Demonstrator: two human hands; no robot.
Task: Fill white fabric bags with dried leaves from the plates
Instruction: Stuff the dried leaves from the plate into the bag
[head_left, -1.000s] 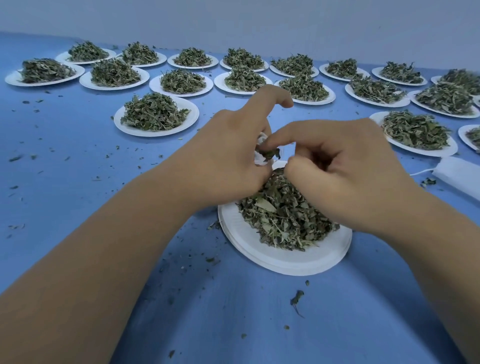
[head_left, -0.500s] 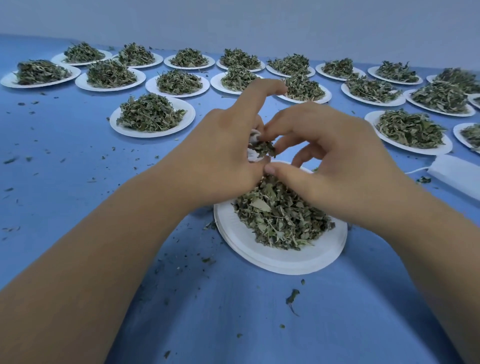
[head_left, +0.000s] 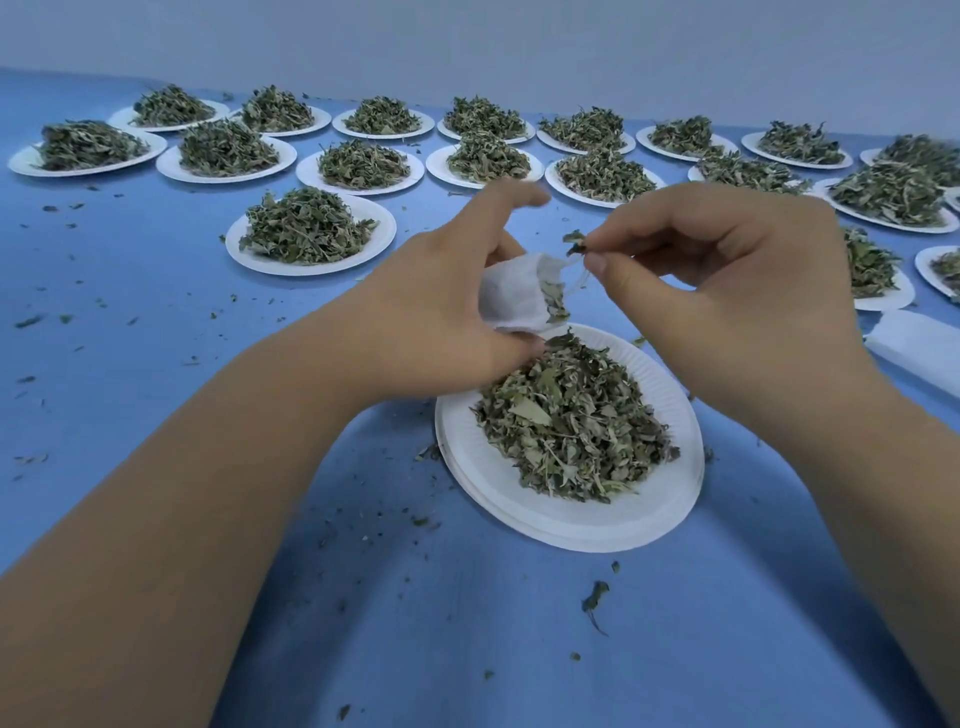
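Grip first: the left hand (head_left: 436, 312) holds a white fabric bag (head_left: 511, 296) with curled fingers, its mouth facing the right hand (head_left: 727, 270), whose thumb and forefinger pinch a scrap of dried leaves (head_left: 575, 241) and, it seems, a thin drawstring (head_left: 575, 278). The bag hangs just above the far rim of the near paper plate (head_left: 571, 530). Keeping the mouth spread over the plate's heap (head_left: 571, 431) should let spills fall back there; each pinch wants pushing deep. No writing or label is readable.
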